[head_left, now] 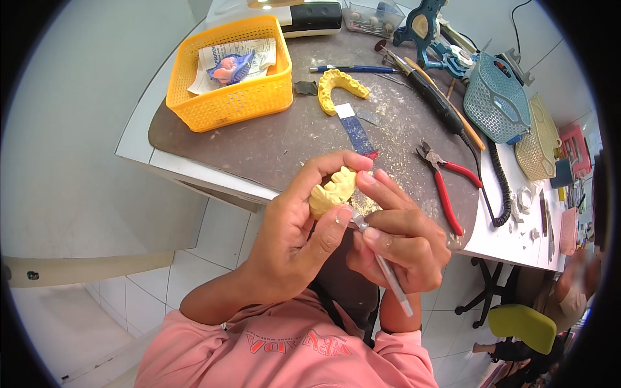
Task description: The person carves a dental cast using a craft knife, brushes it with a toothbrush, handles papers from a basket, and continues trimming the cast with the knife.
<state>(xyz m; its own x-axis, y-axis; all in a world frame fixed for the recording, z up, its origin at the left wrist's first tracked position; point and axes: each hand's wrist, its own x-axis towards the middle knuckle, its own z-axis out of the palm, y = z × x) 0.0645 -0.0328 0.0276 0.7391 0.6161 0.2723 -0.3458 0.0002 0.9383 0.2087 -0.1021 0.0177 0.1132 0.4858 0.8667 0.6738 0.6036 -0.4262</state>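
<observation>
My left hand (pixel 294 236) is closed around a yellow plaster dental model (pixel 333 189), its teeth turned upward. In my right hand (pixel 407 236) is a slim silver-grey knife with a metal handle (pixel 392 283), pinched near its tip. That tip meets the model's lower edge beside my left thumb; the blade itself is mostly hidden by fingers. Both hands are held together in front of the table edge. A second yellow dental model (pixel 328 90), horseshoe-shaped, lies on the table beyond them, with a strip of blue articulating paper (pixel 356 134) near it.
An orange basket (pixel 233 107) holds paper and a blue-and-pink piece. To the right lie red-handled pliers (pixel 446 184), a black rotary handpiece (pixel 430 94) with a coiled cord, and a blue basket (pixel 495 97). Yellow shavings dust the brown mat (pixel 259 142). Another person sits at far right.
</observation>
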